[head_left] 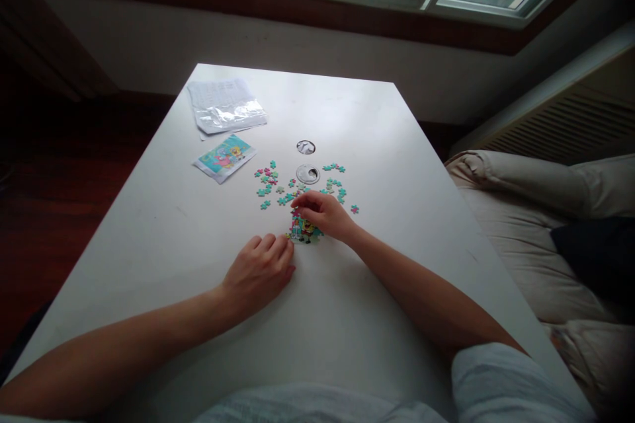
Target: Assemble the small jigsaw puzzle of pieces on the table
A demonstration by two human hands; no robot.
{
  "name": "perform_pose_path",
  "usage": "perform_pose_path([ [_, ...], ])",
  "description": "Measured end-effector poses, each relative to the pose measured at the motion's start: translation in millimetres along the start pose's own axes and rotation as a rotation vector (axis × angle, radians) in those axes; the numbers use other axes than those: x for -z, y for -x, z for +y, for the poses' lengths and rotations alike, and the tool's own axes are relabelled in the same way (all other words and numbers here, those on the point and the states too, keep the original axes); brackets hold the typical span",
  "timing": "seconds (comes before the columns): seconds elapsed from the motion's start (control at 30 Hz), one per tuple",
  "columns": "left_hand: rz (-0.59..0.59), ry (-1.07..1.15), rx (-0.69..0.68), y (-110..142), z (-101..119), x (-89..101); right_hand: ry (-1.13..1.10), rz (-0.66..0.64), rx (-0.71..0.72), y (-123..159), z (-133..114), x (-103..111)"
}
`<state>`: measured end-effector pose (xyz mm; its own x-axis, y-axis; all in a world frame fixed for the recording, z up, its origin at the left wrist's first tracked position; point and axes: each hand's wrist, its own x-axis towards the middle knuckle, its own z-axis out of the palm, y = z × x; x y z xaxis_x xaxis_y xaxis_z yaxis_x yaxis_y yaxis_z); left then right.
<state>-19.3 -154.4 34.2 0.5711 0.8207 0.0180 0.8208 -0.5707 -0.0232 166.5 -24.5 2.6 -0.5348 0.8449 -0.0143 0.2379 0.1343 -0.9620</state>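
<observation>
A small, partly joined jigsaw puzzle (306, 231) with a yellow cartoon figure lies on the white table between my hands. My right hand (325, 213) reaches over its top edge, thumb and fingers pinched on a pink puzzle piece (296, 212). Part of the puzzle is hidden beneath that hand. On the left, my left hand (262, 264) rests with curled fingers, the tips at the puzzle's lower left edge; anything under them is hidden. Loose puzzle pieces (268, 176), mostly teal and pink, are scattered beyond, with more puzzle pieces (335, 184) to the right.
A picture card (227, 157) with cartoon figures lies left of the pieces. Behind it are papers under a clear plastic bag (231, 117). A round metal cover (308, 174) and a round table hole (306, 147) sit mid-table. A beige sofa (516, 225) borders the right side.
</observation>
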Motion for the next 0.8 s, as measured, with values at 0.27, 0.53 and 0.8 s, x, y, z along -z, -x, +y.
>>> perform_pose_path([
  [0.27,0.033,0.018,-0.014,-0.1,1.7,-5.5,0.313,0.012,0.213,2.4,1.1,-6.1],
  [0.53,0.083,0.095,-0.13,1.1,5.3,-13.3,0.438,0.038,0.296,-3.0,4.0,-7.6],
  [0.8,0.097,0.116,-0.229,0.6,3.6,-17.3,0.468,0.064,0.306,-13.2,8.8,-8.1],
])
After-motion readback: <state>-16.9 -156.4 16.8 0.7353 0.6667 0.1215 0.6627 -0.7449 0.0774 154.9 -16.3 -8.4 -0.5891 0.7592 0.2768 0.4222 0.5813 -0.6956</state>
